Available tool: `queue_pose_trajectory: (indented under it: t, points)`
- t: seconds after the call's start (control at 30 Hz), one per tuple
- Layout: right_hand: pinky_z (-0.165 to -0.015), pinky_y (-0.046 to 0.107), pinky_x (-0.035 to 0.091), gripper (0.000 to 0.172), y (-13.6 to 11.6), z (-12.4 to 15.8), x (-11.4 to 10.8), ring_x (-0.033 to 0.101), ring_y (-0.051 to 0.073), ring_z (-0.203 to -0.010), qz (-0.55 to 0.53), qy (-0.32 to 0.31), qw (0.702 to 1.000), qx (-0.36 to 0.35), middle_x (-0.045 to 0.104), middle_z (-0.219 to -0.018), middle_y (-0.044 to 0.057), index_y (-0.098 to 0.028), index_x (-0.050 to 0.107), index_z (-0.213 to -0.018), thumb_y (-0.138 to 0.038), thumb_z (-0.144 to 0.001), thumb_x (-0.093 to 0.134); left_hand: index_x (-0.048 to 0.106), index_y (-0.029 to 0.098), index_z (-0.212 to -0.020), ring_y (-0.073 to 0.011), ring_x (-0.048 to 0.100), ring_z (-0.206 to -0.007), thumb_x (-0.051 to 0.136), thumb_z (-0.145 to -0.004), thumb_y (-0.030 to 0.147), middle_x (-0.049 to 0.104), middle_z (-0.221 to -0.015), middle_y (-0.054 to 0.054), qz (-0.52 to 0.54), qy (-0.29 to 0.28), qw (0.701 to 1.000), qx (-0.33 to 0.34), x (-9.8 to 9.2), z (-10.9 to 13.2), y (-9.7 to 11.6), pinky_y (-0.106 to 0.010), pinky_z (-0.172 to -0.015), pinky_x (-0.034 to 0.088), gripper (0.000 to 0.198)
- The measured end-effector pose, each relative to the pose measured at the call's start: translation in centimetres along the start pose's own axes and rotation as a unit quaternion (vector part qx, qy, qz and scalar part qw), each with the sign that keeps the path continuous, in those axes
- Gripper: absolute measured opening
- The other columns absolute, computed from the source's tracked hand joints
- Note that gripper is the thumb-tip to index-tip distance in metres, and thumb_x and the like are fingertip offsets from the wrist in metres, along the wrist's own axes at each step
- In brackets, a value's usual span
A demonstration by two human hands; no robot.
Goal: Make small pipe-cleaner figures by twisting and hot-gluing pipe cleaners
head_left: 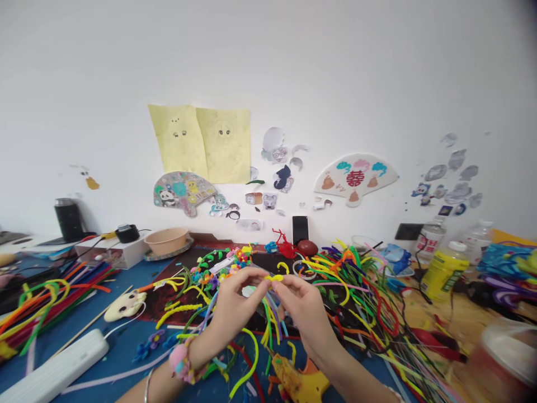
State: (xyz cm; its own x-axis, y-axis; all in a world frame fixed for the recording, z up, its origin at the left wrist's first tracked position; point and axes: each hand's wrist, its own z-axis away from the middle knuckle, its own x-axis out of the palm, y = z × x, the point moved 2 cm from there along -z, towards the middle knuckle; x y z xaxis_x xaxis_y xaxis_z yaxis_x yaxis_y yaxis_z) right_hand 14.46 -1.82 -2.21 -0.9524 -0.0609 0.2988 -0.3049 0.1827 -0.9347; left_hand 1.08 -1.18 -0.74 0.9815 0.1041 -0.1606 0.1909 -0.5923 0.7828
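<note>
The left hand [237,305] and the right hand [302,313] are together in the middle of the view, and their fingertips [260,279] meet on a short yellow pipe cleaner [273,277]. Both hands pinch this piece from its two sides, so I cannot say that one hand is more near to it. Its long side lies almost level, going from left to right. Under the fingers, a bunch of colored pipe cleaners [268,322] goes down toward a glue gun [298,380], and the hands are just above this gun. A big pile of pipe cleaners [356,296] lies up and to the right of the gun. A white mask [125,306] lies well to the left of the gun, and a tan bowl [166,240] stands farther away behind it.
</note>
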Motion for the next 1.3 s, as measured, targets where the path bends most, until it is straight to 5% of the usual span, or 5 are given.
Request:
queue_pose_trajectory:
  t: [0.37, 0.57, 0.7, 1.03, 1.3]
  points:
    - [-0.043, 0.018, 0.031, 0.025, -0.3, 0.5, 0.7, 0.032, 0.005, -0.049, -0.107, -0.074, 0.984, 0.121, 0.042, -0.061, -0.006, -0.015, 0.059, -0.068, -0.037, -0.065, 0.071, 0.067, 0.018, -0.074, -0.0170, 0.060, -0.075, 0.063, -0.078, 0.020, 0.066, -0.076, -0.004, 0.017, 0.026, 0.999, 0.023, 0.4, 0.2, -0.3, -0.024, -0.068, 0.047, 0.007]
    - [-0.037, 0.018, 0.016, 0.028, -0.2, -0.1, 0.4, 0.017, 0.003, -0.042, -0.068, -0.070, 0.991, 0.096, 0.029, -0.048, -0.011, -0.016, 0.054, -0.058, -0.035, -0.064, 0.073, 0.066, 0.016, -0.074, -0.0141, 0.059, -0.067, 0.063, -0.079, 0.025, 0.065, -0.071, -0.002, 0.039, -0.065, 0.996, -0.048, -0.2, -0.6, -0.4, -0.022, -0.063, 0.047, 0.010]
    - [-0.036, 0.018, 0.016, 0.025, -0.3, -0.4, 0.2, 0.022, 0.002, -0.039, -0.040, -0.066, 0.995, 0.068, 0.042, -0.052, -0.009, -0.014, 0.061, -0.065, -0.036, -0.065, 0.072, 0.066, 0.016, -0.076, -0.0124, 0.059, -0.061, 0.064, -0.079, 0.026, 0.065, -0.066, 0.000, 0.067, -0.088, 0.991, -0.068, -0.5, -1.0, -0.4, -0.021, -0.059, 0.048, 0.011]
    - [-0.035, 0.017, 0.029, 0.025, -0.2, 0.3, 0.4, 0.036, 0.003, -0.037, 0.064, -0.058, 0.996, -0.002, 0.049, -0.055, -0.006, -0.015, 0.063, -0.075, -0.039, -0.074, 0.066, 0.065, 0.018, -0.082, -0.0155, 0.063, -0.073, 0.060, -0.082, 0.020, 0.068, -0.079, -0.003, -0.110, 0.049, 0.987, 0.110, 0.0, 0.9, -0.8, -0.025, -0.069, 0.049, 0.006]
    - [-0.040, 0.018, 0.031, 0.020, -1.5, 0.0, -0.3, 0.038, 0.005, -0.042, 0.163, -0.157, 0.974, 0.004, 0.045, -0.056, -0.006, -0.013, 0.064, -0.079, -0.033, -0.079, 0.060, 0.060, 0.017, -0.081, -0.0151, 0.059, -0.074, 0.056, -0.085, 0.015, 0.064, -0.078, -0.004, -0.149, -0.075, 0.971, 0.170, -0.6, -0.2, 0.5, -0.025, -0.070, 0.046, 0.006]
